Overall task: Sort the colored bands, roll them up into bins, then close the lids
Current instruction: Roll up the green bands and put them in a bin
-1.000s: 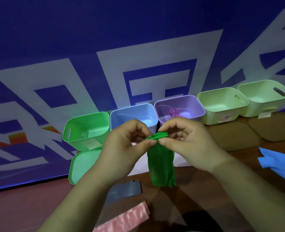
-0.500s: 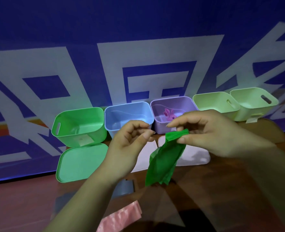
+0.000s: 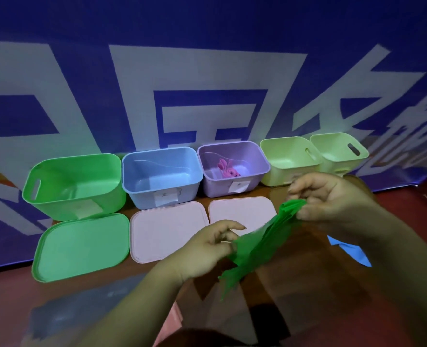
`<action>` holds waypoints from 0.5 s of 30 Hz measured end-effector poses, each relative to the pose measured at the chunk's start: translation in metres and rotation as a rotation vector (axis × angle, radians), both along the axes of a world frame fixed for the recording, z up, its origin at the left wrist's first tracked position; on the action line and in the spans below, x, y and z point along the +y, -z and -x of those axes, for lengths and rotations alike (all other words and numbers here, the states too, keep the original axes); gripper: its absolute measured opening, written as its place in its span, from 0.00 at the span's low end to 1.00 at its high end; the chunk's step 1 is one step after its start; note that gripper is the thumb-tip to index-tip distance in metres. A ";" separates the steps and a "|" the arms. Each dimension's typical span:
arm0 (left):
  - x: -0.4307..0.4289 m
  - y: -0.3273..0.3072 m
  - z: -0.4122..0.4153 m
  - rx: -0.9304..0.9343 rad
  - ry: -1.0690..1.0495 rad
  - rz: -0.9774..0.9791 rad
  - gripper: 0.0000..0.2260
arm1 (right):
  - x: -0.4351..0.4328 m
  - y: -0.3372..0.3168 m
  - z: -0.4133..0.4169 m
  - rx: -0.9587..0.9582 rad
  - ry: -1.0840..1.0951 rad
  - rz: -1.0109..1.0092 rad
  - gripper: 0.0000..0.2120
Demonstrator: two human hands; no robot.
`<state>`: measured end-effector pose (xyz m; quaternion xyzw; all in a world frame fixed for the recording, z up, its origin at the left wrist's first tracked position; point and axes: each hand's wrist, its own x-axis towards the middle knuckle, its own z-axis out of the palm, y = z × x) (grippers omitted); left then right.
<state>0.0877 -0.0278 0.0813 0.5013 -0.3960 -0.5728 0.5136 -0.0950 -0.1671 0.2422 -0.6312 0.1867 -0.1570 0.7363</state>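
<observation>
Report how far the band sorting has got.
Done: a crumpled pink band lies in the purple plastic bin. In hand: left hand and right hand hold the long green band, unrolled. Left: the blue band on the brown table; the green plastic lid lies off.

from 10 to 1 o'clock the bins (image 3: 142,194) stand like a wall. the flat lids (image 3: 167,231) before them are low, a hand passes above. a blue band (image 3: 347,249) lies at 3 o'clock.

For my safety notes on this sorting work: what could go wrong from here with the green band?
1. The green band hangs unrolled between the left hand and right hand; its lower end may slip or crumple.
2. The green bin stands far left, while the hands are nearer the purple bin; a misplaced drop seems possible.
</observation>
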 end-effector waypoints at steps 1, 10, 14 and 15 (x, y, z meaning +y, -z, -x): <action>-0.002 0.004 0.003 -0.020 0.017 -0.003 0.18 | -0.003 0.001 0.004 -0.012 0.023 -0.030 0.24; -0.018 0.014 -0.001 0.078 -0.182 0.006 0.08 | -0.044 0.010 0.044 0.035 0.071 -0.129 0.25; -0.028 0.022 -0.006 0.168 -0.321 -0.001 0.11 | -0.064 0.024 0.055 0.078 0.057 -0.138 0.25; -0.030 0.024 -0.007 0.189 -0.350 -0.010 0.12 | -0.069 0.027 0.056 0.082 0.053 -0.140 0.25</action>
